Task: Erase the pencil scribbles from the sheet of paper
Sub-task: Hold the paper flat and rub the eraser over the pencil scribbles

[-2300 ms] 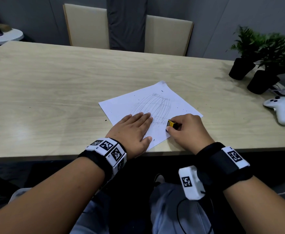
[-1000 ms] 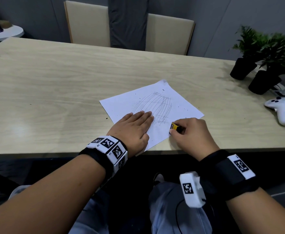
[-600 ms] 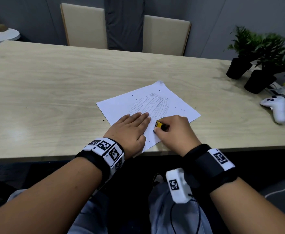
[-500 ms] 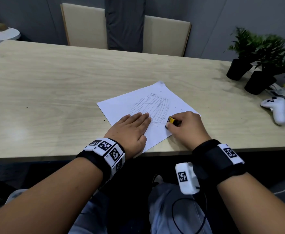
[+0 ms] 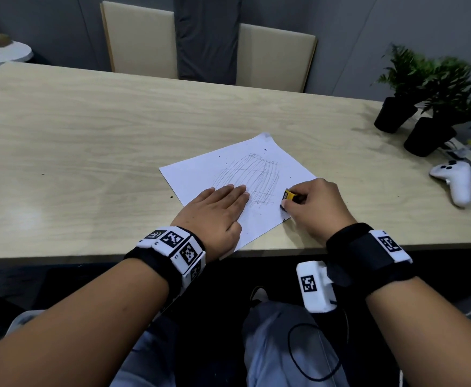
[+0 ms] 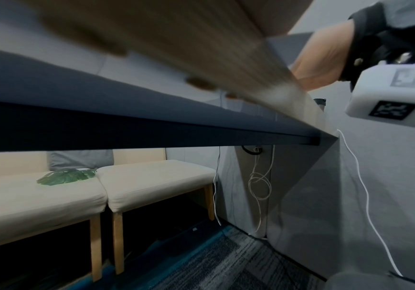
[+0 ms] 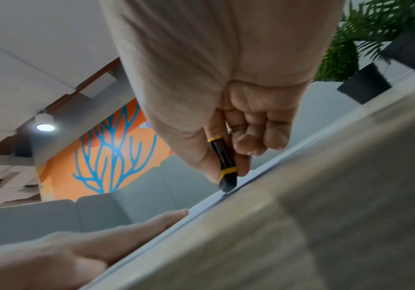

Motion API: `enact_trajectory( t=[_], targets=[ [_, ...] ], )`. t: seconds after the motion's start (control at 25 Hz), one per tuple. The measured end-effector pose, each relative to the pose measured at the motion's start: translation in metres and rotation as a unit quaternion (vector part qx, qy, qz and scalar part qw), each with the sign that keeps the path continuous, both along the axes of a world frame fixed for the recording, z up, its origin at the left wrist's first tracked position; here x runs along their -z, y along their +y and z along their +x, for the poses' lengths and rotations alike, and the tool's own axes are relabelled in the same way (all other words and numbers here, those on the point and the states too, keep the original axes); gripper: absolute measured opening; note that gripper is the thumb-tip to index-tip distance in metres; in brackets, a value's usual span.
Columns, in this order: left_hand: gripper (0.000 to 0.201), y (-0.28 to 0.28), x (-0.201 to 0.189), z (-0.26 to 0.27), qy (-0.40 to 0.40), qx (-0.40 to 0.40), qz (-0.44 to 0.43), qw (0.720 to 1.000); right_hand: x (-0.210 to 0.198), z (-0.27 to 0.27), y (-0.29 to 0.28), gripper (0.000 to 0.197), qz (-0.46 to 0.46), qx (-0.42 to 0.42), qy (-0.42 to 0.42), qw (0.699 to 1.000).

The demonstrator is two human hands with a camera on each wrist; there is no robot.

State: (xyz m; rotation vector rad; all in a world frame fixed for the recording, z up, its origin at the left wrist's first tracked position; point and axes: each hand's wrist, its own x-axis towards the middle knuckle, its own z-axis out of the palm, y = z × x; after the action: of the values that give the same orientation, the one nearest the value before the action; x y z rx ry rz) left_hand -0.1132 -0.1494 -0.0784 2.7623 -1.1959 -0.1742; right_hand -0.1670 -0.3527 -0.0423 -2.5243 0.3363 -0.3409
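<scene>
A white sheet of paper [image 5: 198,174] lies skewed near the table's front edge, with grey pencil scribbles [image 5: 252,175] crossing its middle. My left hand [image 5: 214,213] lies flat on the sheet's near left part, fingers straight, pressing it down. My right hand [image 5: 312,205] pinches a black eraser in a yellow and black sleeve [image 5: 289,196] at the sheet's right edge. In the right wrist view the eraser [image 7: 223,166] stands tilted, its dark tip touching the paper [image 7: 208,204], and my left hand's fingers [image 7: 136,225] lie flat beyond. The left wrist view shows only the table's underside.
Two potted plants [image 5: 424,88] stand at the table's far right. A white game controller [image 5: 455,180] lies in front of them, with cables beside it. Two beige chairs [image 5: 273,57] stand behind the wooden table [image 5: 89,135]. Small dark eraser crumbs dot the paper.
My right hand has rubbed the eraser back and forth: left onto the scribbles' lower part, then right again to the sheet's right edge. My left hand has stayed flat on the paper.
</scene>
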Motion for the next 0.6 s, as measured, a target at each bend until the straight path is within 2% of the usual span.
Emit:
enact_trajectory(
  t=[0.16, 0.36, 0.52, 0.6],
  targets=[
    [0.077, -0.001, -0.001, 0.001, 0.002, 0.0, 0.002, 1.0, 0.005, -0.009, 0.022, 0.028, -0.013, -0.073, 0.016, 0.997],
    [0.077, 0.001, 0.0, 0.0, 0.0, 0.0, -0.001, 1.0, 0.0, -0.005, -0.004, 0.034, -0.01, 0.01, 0.002, 1.0],
    [0.077, -0.001, 0.0, 0.001, -0.003, -0.002, -0.003, 1.0, 0.006, -0.01, 0.023, 0.021, -0.022, -0.081, 0.009, 0.996],
    [0.077, -0.001, 0.001, 0.001, -0.003, 0.0, -0.002, 1.0, 0.007, -0.014, 0.019, 0.024, -0.011, -0.074, 0.009, 0.997]
  ],
)
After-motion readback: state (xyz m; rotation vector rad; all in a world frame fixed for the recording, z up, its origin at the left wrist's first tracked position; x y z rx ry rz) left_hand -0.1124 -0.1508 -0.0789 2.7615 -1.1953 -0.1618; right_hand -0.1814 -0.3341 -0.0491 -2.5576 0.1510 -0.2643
